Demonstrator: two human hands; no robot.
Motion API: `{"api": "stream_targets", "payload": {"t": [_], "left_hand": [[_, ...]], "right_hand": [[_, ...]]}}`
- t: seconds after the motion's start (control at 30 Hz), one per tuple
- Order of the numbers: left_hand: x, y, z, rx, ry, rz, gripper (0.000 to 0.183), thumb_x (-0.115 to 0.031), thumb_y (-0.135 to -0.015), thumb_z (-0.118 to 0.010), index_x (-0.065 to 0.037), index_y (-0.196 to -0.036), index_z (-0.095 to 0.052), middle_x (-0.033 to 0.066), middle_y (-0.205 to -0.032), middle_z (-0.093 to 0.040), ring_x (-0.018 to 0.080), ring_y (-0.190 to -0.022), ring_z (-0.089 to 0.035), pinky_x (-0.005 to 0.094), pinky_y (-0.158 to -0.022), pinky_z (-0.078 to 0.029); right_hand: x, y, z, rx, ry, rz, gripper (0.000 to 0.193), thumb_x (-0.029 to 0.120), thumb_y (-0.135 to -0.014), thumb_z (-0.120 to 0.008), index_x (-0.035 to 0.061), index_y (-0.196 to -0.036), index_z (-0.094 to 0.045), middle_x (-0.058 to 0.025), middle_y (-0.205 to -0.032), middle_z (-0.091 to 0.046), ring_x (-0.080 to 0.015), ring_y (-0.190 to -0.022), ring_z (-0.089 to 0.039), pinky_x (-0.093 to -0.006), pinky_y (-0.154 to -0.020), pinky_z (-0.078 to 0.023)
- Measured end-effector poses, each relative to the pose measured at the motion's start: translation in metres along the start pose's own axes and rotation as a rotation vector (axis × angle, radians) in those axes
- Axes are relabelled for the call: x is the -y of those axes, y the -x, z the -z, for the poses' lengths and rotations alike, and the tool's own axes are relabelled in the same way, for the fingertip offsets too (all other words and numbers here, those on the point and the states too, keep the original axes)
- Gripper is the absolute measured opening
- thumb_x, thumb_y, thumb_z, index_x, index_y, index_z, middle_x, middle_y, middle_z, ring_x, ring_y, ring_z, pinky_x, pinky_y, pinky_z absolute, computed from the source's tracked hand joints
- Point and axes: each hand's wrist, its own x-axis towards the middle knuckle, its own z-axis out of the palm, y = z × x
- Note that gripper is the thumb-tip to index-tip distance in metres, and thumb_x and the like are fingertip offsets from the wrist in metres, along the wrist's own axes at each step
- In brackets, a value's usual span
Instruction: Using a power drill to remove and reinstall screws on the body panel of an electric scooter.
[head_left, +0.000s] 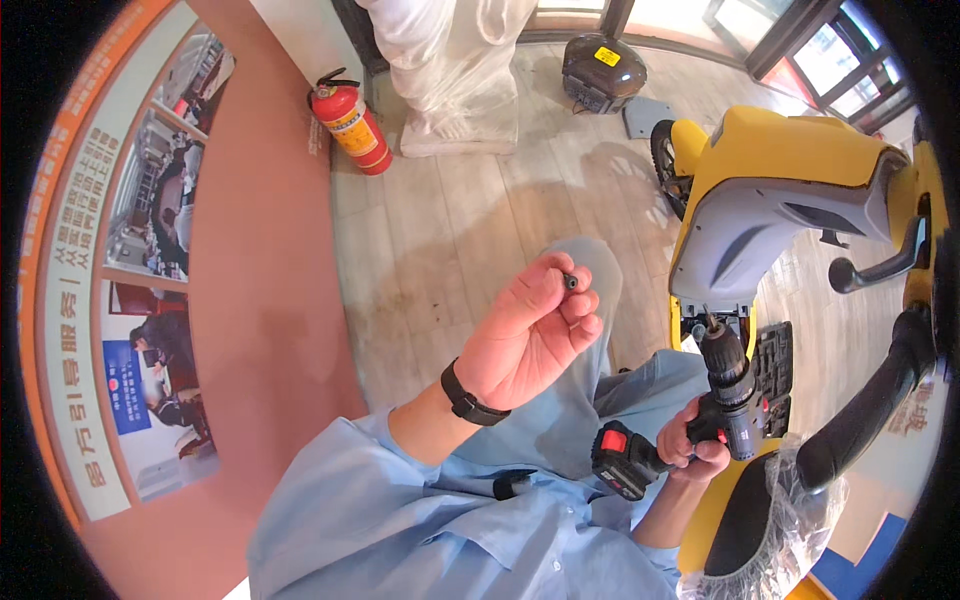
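My left hand [530, 335], a dark watch on its wrist, is raised palm up in the middle. Thumb and forefinger pinch a small dark screw [571, 282], its round end showing. At the lower right my right hand [692, 440] wraps the grip of a black cordless drill [728, 375]. The drill's chuck and bit point away from me, toward the opening under the grey panel [740, 240] of a yellow electric scooter [790, 140]. Whether the bit touches anything there, I cannot tell. The battery with a red patch [622, 460] hangs near my lap.
A black tool case [774, 375] lies open beyond the drill. The scooter's handlebar grip [865, 400] and plastic-wrapped seat [790, 520] are close on the right. Farther off are a red fire extinguisher [352, 125], a white statue [455, 70] and a dark top box [603, 75].
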Motion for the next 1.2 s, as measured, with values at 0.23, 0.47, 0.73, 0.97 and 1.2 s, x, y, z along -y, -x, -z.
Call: {"api": "stream_targets", "payload": {"t": [0.23, 0.47, 0.73, 0.97, 1.2], "left_hand": [[0.013, 0.008, -0.002, -0.042, -0.418, -0.103, 0.021, -0.005, -0.091, -0.054, -0.009, -0.111, -0.051, 0.0049, -0.100, -0.054, 0.0202, -0.096, -0.057, 0.0346, -0.086, -0.048], [0.026, 0.011, -0.014, 0.053, -0.914, -0.282, 0.027, 0.002, -0.087, -0.053, -0.006, -0.111, -0.045, 0.0081, -0.100, -0.054, 0.0308, -0.098, -0.062, 0.0431, -0.086, -0.052], [0.037, 0.009, -0.021, 0.067, -0.857, -0.267, 0.027, 0.000, -0.087, -0.056, -0.006, -0.111, -0.044, 0.0081, -0.100, -0.053, 0.0313, -0.093, -0.064, 0.0444, -0.080, -0.055], [0.045, 0.004, -0.020, 0.064, -0.988, -0.313, 0.027, 0.000, -0.086, -0.057, -0.004, -0.111, -0.046, 0.0089, -0.098, -0.055, 0.0302, -0.092, -0.064, 0.0430, -0.080, -0.054], [0.044, 0.000, -0.022, 0.109, -1.027, -0.266, 0.027, 0.010, -0.085, -0.055, 0.000, -0.109, -0.049, 0.0082, -0.095, -0.058, 0.0279, -0.098, -0.064, 0.0364, -0.086, -0.051]], "right_hand": [[0.009, 0.017, -0.017, -0.025, 0.086, -0.076, 0.045, 0.011, -0.067, -0.065, -0.0039, -0.104, -0.045, -0.0080, -0.054, -0.044, -0.0158, -0.039, -0.040, -0.0291, -0.037, -0.032], [-0.008, 0.034, -0.020, -0.027, 0.457, -0.038, 0.039, 0.007, -0.068, -0.068, -0.0056, -0.104, -0.060, -0.0150, -0.081, -0.065, -0.0204, -0.066, -0.062, -0.0283, -0.060, -0.050], [-0.003, 0.049, -0.011, -0.065, 0.934, -0.050, 0.027, 0.004, -0.071, -0.065, -0.0012, -0.097, -0.065, -0.0128, -0.091, -0.068, -0.0214, -0.082, -0.065, -0.0300, -0.072, -0.052], [-0.001, 0.046, -0.003, 0.076, 0.930, 0.129, 0.009, 0.005, -0.071, -0.062, 0.0008, -0.077, -0.067, -0.0144, -0.085, -0.067, -0.0272, -0.080, -0.066, -0.0362, -0.074, -0.053], [0.000, 0.051, 0.007, 0.189, 1.064, 0.216, 0.004, 0.005, -0.071, -0.064, 0.0023, -0.068, -0.064, -0.0153, -0.084, -0.067, -0.0312, -0.079, -0.065, -0.0392, -0.076, -0.052]]}}
